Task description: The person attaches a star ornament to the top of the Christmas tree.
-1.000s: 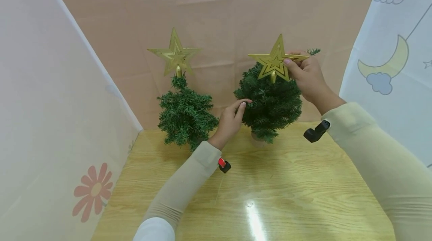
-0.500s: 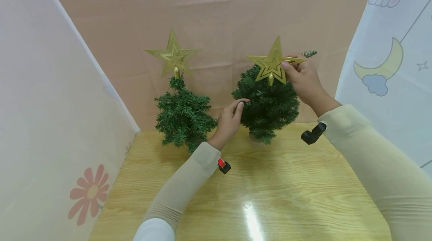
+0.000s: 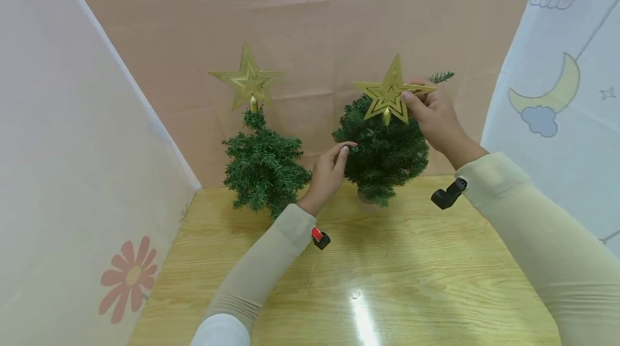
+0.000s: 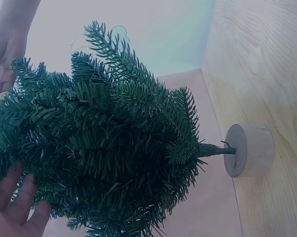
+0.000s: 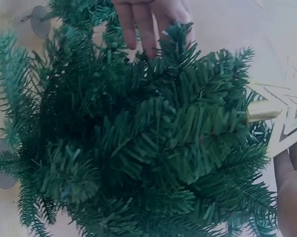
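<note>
My right hand [image 3: 436,117] pinches the right point of a gold star tree topper [image 3: 390,96] between thumb and fingers. That star overlaps the top of the right-hand Christmas tree [image 3: 387,155] in the head view. In the right wrist view, its short gold sleeve [image 5: 263,111] sits right at the foliage. At the tree's left side, the fingers of my left hand [image 3: 328,174] reach fairly straight into the branches. The left wrist view shows these fingers [image 4: 21,200] spread against the needles. A round pale base [image 4: 254,150] carries the tree's stem.
A second small Christmas tree [image 3: 263,166] stands to the left, topped by another gold star [image 3: 249,78]. Both trees are on a wooden table [image 3: 411,270]. Behind them hangs a tan cloth [image 3: 310,28], with printed white cloths at either side. A branch tip [image 3: 442,77] sticks out behind my right hand.
My right hand has lowered the star slightly toward the tree. My left hand keeps its place at the branches. The whole head view has shifted a little.
</note>
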Demonstrator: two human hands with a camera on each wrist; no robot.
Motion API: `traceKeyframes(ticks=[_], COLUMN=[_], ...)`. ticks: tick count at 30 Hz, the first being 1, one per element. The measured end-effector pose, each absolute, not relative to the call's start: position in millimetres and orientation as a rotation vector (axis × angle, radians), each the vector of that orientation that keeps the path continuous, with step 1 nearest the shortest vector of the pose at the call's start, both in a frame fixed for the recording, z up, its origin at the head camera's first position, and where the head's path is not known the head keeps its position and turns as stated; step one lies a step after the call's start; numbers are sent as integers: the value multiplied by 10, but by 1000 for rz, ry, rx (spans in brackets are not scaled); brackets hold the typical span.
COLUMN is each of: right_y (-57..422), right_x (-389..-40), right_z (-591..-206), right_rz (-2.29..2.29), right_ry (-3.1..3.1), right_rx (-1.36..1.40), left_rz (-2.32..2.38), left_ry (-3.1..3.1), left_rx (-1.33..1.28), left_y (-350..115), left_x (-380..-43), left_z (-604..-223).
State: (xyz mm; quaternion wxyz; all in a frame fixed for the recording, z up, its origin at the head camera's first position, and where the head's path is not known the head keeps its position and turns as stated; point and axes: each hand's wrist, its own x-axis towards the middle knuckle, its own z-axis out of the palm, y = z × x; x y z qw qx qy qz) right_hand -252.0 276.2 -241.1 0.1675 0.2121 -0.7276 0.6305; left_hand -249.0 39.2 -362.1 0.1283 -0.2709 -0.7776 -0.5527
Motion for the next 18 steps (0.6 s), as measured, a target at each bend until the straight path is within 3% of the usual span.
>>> traceKeyframes(ticks=[18], right_y=[2686], right_x=[-2524], right_z=[-2427], right_rz=[1571], right_ry=[-2269], right_rx=[534], left_rz=[-1616], left_ry=[-2268], left_rx=[-797], left_y=[378], left_x=[-2498], left_z=[-3618])
